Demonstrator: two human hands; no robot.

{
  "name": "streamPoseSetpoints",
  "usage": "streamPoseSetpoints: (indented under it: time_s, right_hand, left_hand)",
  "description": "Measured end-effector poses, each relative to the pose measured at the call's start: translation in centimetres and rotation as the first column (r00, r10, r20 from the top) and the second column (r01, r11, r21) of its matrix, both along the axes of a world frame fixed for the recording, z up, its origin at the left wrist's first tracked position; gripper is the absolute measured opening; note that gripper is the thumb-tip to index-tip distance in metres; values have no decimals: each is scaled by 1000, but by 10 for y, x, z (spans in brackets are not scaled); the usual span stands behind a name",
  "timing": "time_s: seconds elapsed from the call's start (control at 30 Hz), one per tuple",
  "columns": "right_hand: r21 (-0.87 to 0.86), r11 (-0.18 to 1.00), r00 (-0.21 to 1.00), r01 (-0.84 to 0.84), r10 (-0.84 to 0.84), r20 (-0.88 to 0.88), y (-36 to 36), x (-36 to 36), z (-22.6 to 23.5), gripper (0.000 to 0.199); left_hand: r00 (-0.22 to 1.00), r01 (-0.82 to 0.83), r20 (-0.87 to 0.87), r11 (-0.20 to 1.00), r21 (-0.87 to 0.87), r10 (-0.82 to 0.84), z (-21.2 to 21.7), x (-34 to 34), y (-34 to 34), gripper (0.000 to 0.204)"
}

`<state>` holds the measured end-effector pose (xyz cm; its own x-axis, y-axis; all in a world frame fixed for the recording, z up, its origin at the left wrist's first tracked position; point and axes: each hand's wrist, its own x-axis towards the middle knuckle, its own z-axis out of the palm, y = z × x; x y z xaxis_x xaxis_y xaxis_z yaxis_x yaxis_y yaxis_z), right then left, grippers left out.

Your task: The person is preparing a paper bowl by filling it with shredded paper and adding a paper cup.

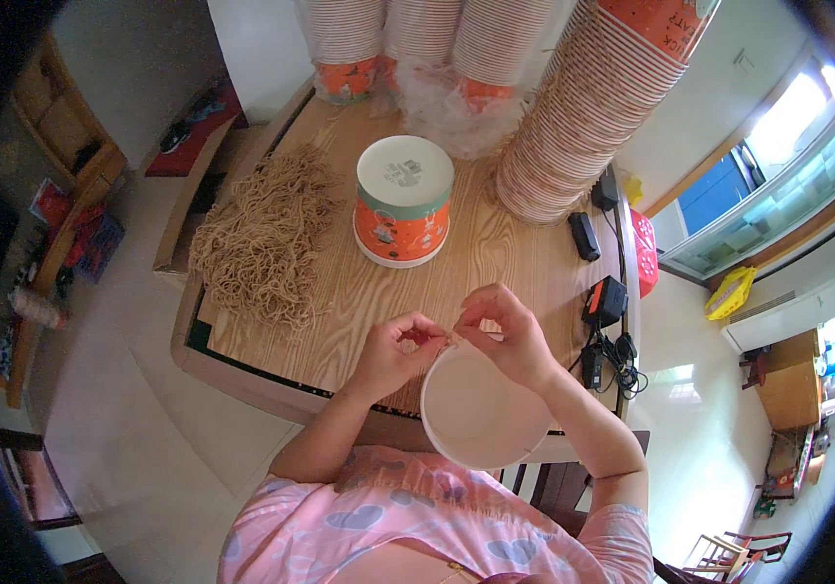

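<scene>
My left hand (401, 355) pinches thumb to finger at the far rim of a white paper bucket (485, 414). Opposite it, my right hand (510, 336) makes a similar pinch, its wrist over the bucket's right side. Between the fingertips shows a small bit of tan cord (450, 341); most of it is hidden. The bucket's mouth is tilted up toward me, at the table's near edge. Beyond my hands, an orange and green paper bucket (402, 224) stands upside down. To its left lies a loose heap of tan cords (266, 234).
A tall leaning stack of paper buckets (583, 122) stands at the right of the wooden table (359, 302), with more wrapped stacks (344, 34) at the back. Black power adapters (604, 302) and tangled cables (622, 360) lie along the right edge.
</scene>
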<state>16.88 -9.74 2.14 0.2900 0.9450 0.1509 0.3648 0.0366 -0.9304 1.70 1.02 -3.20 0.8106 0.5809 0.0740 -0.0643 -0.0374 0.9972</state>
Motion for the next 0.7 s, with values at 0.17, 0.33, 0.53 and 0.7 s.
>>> streamPoseSetpoints:
  time_s: [0.17,0.33,0.53,0.7]
  right_hand:
    - [-58,998,999,-24,25,25,-1,3,-1,12]
    - [-86,996,1000,-9,9,-2,-1,0,2,8]
    - [-42,999,1000,-11,12,6,-2,-1,-1,8]
    - [41,999,988,-5,-2,155,-1,0,2,10]
  left_hand:
    - [1000,-14,12,997,81,13,-2,0,0,10]
    - [1000,-23,8,995,99,22,-5,1,1,10]
    - [1000,-10,21,998,55,9,-6,2,2,11]
    - [1000,-8,20,999,53,7,-6,2,1,10]
